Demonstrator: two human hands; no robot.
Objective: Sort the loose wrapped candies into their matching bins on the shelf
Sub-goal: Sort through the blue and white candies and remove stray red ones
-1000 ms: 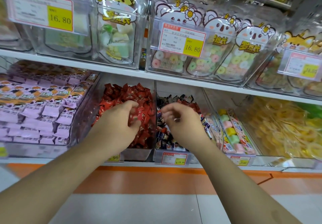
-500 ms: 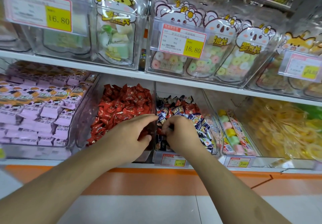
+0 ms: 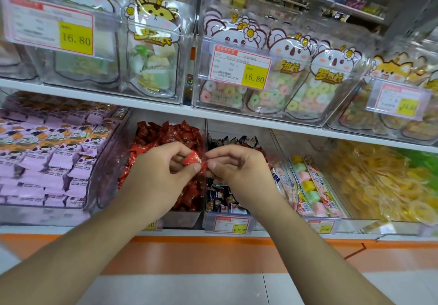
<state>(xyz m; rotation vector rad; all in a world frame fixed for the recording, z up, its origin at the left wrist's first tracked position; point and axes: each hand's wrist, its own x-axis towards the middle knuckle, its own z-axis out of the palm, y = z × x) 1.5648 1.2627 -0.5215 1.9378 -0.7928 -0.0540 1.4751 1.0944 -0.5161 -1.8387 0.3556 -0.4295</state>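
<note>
Red candies (image 3: 166, 134) in 1 bin (image 3: 111, 162), dark candies (image 3: 220, 195) beside.

Hands: we count two, left hand (image 3: 163, 169), right hand (image 3: 237, 169).
Held red candy (image 3: 192, 160): one.
Readable 16.80 price tags (image 3: 240, 67): two.

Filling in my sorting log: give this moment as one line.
left hand: pinching red candy | right hand: pinching its other end | over: red-candy bin

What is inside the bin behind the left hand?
The bin holds red wrapped candies, piled high. The left hand, which pinches one red candy, covers the middle of the pile, so what lies there is unseen.
</note>
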